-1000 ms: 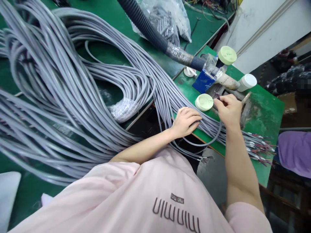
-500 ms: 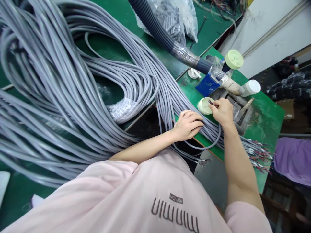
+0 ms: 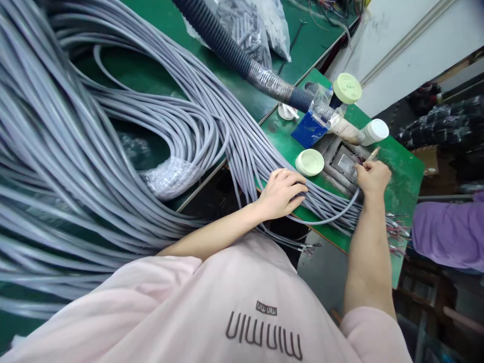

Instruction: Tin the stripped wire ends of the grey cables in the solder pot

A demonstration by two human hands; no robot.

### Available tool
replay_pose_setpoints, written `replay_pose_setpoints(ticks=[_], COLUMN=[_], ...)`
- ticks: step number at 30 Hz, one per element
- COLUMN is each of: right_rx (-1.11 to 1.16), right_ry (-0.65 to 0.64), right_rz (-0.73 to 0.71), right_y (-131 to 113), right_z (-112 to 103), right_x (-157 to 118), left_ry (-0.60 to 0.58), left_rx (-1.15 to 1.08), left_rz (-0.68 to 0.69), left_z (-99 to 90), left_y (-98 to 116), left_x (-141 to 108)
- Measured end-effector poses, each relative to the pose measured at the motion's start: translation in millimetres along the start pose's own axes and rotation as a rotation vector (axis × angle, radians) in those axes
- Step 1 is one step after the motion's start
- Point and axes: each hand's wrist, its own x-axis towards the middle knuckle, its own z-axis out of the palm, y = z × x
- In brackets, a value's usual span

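Note:
My right hand (image 3: pixel 373 177) is closed on the end of a grey cable (image 3: pixel 346 207). The thin stripped wires at its tip are over the solder pot (image 3: pixel 338 156), a grimy square metal block with a shiny silvery surface; whether they touch it I cannot tell. My left hand (image 3: pixel 284 192) lies over a thick bundle of grey cables (image 3: pixel 249 136), its fingers spread and slightly bent. Just beyond the left fingertips stands an open pale-yellow tub (image 3: pixel 310 162). The bundle runs under my right forearm to several stripped wire ends (image 3: pixel 397 229).
A ribbed black hose (image 3: pixel 227 43) ends in a taped nozzle above the pot. Near it stand a blue box (image 3: pixel 309 129), a white jar (image 3: pixel 375 131) and a yellow-lidded jar (image 3: pixel 347 88). Large cable coils (image 3: pixel 68 126) fill the left. Someone's purple sleeve (image 3: pixel 446 234) shows at right.
My right hand has moved right, carrying the cable end from the pale-yellow tub to the solder pot. My left hand stays on the bundle. The whole view has shifted slightly.

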Motion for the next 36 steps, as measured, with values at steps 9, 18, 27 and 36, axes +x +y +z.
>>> replay_pose_setpoints(ticks=[9, 18, 27, 36], right_rx=[-0.023, -0.021, 0.271, 0.391], right_ry=[-0.039, -0.075, 0.09, 0.353], right_rz=[0.02, 0.017, 0.007, 0.302], right_y=[5.2, -0.2, 9.2, 36.9], right_z=[16.3, 16.2, -29.9, -90.2], right_x=[-4.1, -2.8, -40.5, -209.1], left_ry=[0.057, 0.086, 0.117, 0.133], left_rx=[0.049, 0.061, 0.092, 0.077], left_rz=[0.009, 0.03, 0.062, 0.049], left_z=[6.9, 8.6, 9.4, 8.0], left_y=[-2.6, -3.2, -3.3, -4.3], left_x=[-3.9, -4.6, -5.3, -7.6])
